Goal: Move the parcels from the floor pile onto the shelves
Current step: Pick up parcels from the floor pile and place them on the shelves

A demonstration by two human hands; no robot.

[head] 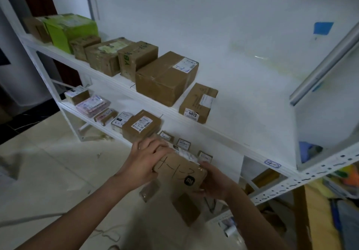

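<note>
Parcel: the small brown cardboard parcel [180, 172], hand-marked "4-1-3" and bearing a round black logo, was held tilted in front of the lower white shelf [87, 118], near a flat brown box with a white label [141, 125].
Left hand: the left hand [147, 158] gripped the parcel's far end, fingers curled over it.
Right hand: the right hand [215, 183] gripped the near end, fingers wrapped underneath.
Contact: the parcel possibly touched the small packets behind it; the hands hid that.
Upper shelf: the upper white shelf [242, 113] carried a green carton [66, 28], a large brown carton [165, 77] and a small brown box labelled "4013" [198, 104].
Floor: pale tiles [48, 172] lay below the arms.
</note>
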